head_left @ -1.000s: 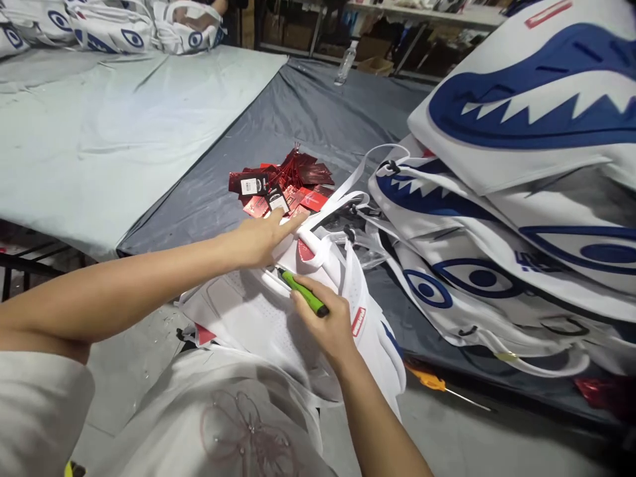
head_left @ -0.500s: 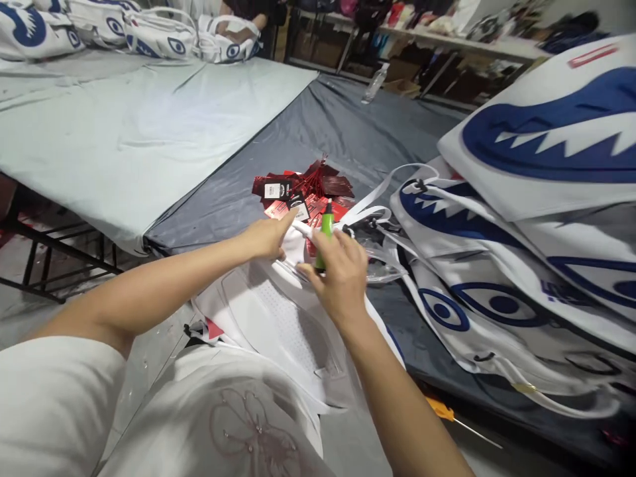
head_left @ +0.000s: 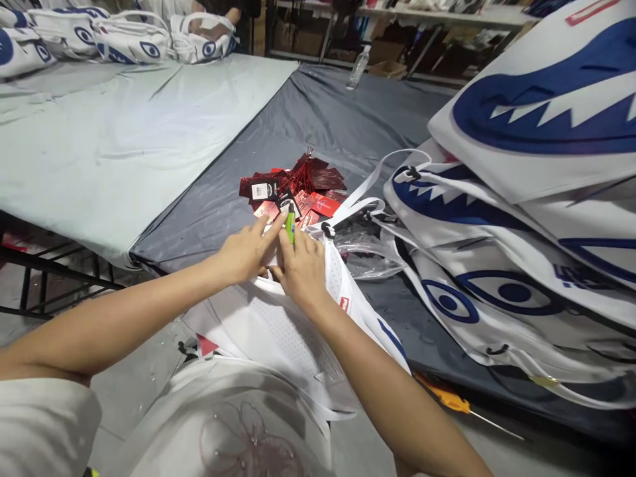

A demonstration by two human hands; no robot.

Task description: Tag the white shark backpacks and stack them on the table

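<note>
A white backpack-like bag (head_left: pixel 268 311) with dotted mesh lies at the table's front edge against my body, its opening toward the far side. My left hand (head_left: pixel 243 255) is closed on the fabric at the opening, thumb and lower fingertips hidden by it. Close beside it, my right hand (head_left: pixel 304 268) grips a small green tube-like tool (head_left: pixel 290 228) with a narrow dark tip, which points away from me. Both hands nearly touch over the bag's rim. Just beyond them lies a heap of red and black hang tags (head_left: pixel 318 175) with strings.
White bags with blue shark mouths and eyes (head_left: pixel 514 291) are piled high at the right. A clear plastic bag (head_left: pixel 372 255) lies beside the work. An orange-handled tool (head_left: pixel 447 399) sits near the front edge. Farther off are a bottle (head_left: pixel 358 67), several bags (head_left: pixel 132 40) and another person's arm (head_left: pixel 213 26).
My right hand has moved left and down with the green tool, close against my left hand at the bag's rim. More of the bag's right side shows. The view has shifted slightly.
</note>
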